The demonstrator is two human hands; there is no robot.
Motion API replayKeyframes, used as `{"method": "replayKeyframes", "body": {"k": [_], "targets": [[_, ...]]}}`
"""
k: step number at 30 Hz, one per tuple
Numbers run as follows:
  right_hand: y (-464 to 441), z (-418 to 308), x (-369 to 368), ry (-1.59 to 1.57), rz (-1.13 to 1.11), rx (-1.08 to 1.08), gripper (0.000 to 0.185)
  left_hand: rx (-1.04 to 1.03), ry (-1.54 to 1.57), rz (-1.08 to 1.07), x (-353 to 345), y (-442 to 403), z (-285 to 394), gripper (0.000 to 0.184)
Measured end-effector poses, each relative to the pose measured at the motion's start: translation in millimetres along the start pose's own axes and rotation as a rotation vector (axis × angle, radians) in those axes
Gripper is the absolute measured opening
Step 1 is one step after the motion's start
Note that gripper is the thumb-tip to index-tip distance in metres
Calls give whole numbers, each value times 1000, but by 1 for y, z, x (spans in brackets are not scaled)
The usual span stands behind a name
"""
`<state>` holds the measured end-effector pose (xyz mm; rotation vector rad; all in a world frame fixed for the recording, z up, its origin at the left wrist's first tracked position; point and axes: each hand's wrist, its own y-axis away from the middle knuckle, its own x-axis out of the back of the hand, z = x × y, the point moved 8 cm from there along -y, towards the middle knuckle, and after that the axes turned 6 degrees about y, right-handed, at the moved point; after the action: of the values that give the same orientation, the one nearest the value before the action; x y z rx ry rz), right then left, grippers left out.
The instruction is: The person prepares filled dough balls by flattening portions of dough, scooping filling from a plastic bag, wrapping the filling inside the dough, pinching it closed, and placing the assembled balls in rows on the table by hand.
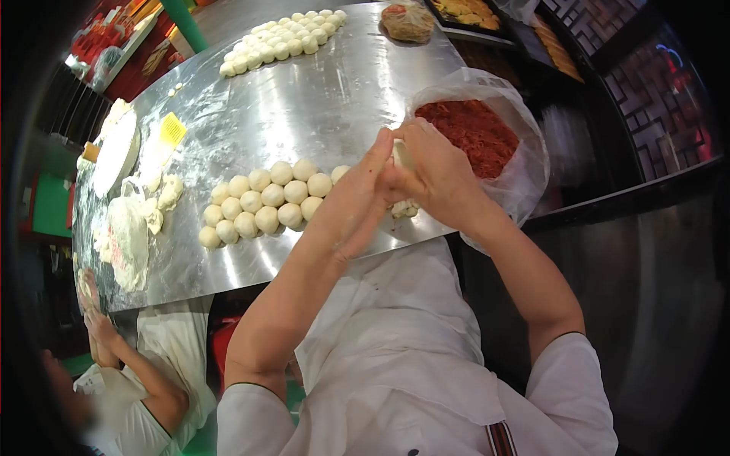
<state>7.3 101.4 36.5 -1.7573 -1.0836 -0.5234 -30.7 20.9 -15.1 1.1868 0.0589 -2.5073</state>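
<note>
My left hand (365, 190) and my right hand (433, 163) meet over the steel table, fingers bent round a piece of pale dough (401, 154) that shows between them. Fingers hide most of the dough. Just right of my hands lies a red shredded filling (473, 137) in a clear plastic bag (532, 156). Rows of round dough balls (266, 199) sit to the left of my hands, partly behind my left forearm. Small dough bits (405, 208) lie below my hands, near the table's edge.
More dough balls (285, 38) stand at the table's (251, 114) far side, beside a bagged brown lump (407, 21). At left are a yellow scraper (172, 130), a plastic bag (128, 235) and loose dough (169, 191). A co-worker's hands (95, 311) are at lower left.
</note>
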Motion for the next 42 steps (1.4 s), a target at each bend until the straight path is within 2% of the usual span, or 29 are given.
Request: {"method": "replayKeyframes", "body": {"k": [2,3,5,6,8,9,11,12,15,16,17,19,20,21,22,23,24,25,27,28,29,30,31,33,35,37,39,41,42], "targets": [[-4,-21,2,-18,74,48,32,9,-188,156,16,13,10,68],[-4,-23,5,-22,70,51,32,5,-186,161,30,18,14,68],[3,-8,-17,-139,-320,-174,32,64,-344,-3,54,23,10,70],[4,-12,-20,-141,-324,-169,32,60,-342,2,57,21,8,70],[12,-30,-33,-333,-343,-162,33,-333,-303,315,75,24,30,71],[13,-40,-44,-341,-349,-157,33,-336,-304,326,65,21,24,71],[4,-67,-48,-414,-78,-16,43,-587,102,513,55,30,31,69],[3,-68,-49,-271,78,60,49,-403,225,334,46,33,23,62],[-17,-41,-45,-94,114,47,47,-357,221,286,32,37,4,57],[-22,-35,-43,-87,86,26,43,-362,100,262,39,39,2,52],[-20,-34,-42,-90,85,28,43,-365,99,265,50,41,0,52],[-17,-59,-44,197,84,276,41,-293,249,530,84,49,-4,57],[-10,-73,-46,201,24,331,42,-301,254,538,90,54,-1,57],[-5,-76,-55,194,16,337,42,-346,330,461,86,57,7,62],[3,-77,-72,88,-58,379,44,-389,403,379,84,60,15,67],[7,-80,-84,-16,-131,418,46,-391,407,384,91,67,16,67],[-3,-69,-87,-177,-181,250,44,-344,388,321,94,72,15,70],[-11,-64,-90,-180,-185,250,44,-299,369,258,94,77,13,74],[-31,-11,-102,-365,-229,-256,39,-259,251,319,102,95,10,69],[-40,2,-109,-365,-228,-256,39,-248,109,362,112,107,10,64],[-44,26,-124,-229,-252,-319,37,-238,-35,404,121,118,12,59],[-42,43,-136,-92,-276,-381,36,-241,-38,405,126,128,13,59],[-38,48,-144,-95,-275,-378,36,-251,-112,446,133,139,15,55],[-27,42,-179,-99,-483,-256,36,-265,-189,503,152,154,25,52],[-22,32,-185,-148,-477,-169,39,-371,-332,641,181,179,57,43],[-23,13,-156,23,-324,-81,41,-562,-676,877,215,202,116,35],[-20,-10,-131,14,-254,-48,39,-765,-1008,1086,249,221,180,32],[-21,-26,-98,36,-185,-36,38,-685,-1612,1265,292,229,229,36],[-21,-34,-79,80,-194,17,36,-609,-1752,1318,339,235,243,39]]}}
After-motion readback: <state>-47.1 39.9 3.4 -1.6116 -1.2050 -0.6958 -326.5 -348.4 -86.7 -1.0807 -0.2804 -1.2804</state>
